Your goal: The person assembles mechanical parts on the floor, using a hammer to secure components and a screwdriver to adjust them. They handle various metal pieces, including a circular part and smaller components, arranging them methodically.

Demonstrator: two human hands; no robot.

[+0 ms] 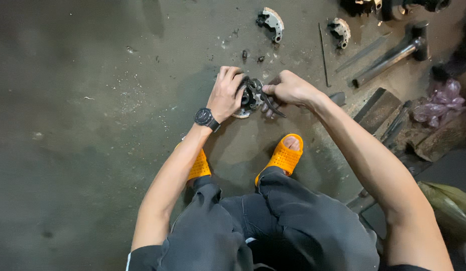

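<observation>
Steel and grease on bare concrete: we crouch over a small round metal assembly [249, 99] and work it with both hands.

Our left hand [226, 95] clamps over the assembly to pin it to the concrete floor [92, 125] just ahead of our orange sandals [284, 156], while our right hand [291, 89] closes on dark pliers [265, 100] whose nose meets the part. Two curved shoe-like pieces [272, 22] lie farther out, with a hammer [393, 55] and a thin rod [323, 55] well apart to the right, seemingly set aside within reach.

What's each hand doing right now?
Left hand: closed around the round metal part on the floor.
Right hand: closed on dark pliers working at that part.
</observation>
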